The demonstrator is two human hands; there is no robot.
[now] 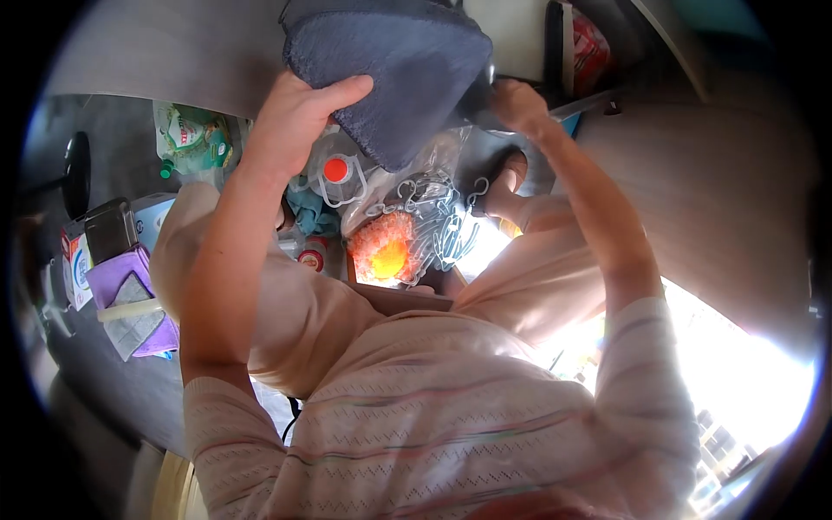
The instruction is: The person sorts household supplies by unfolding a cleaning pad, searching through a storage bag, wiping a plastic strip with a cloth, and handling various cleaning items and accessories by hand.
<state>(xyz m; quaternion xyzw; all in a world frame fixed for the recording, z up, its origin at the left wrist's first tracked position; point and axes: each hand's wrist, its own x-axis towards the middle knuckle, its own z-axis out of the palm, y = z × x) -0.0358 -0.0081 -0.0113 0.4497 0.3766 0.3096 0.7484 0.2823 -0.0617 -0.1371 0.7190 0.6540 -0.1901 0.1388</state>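
A dark grey, flat padded item (390, 74) with a rounded lower corner is held up at the top centre. My left hand (299, 113) grips its left edge, the thumb lying on its face and the fingers hidden behind it. My right hand (518, 106) is at its right side, fingers curled round a dark part beside the grey item; what exactly they hold is hard to make out. Below the item are a clear bottle with a red cap (335, 169) and a heap of hangers (446, 221).
A green and clear pouch (192, 139) lies at the upper left. Purple and grey cloths (130, 295) rest at the left beside a white box (78, 269). Between the knees sits a box with a pink-orange item (381, 247). Brown panel surfaces (702, 199) stand at the right.
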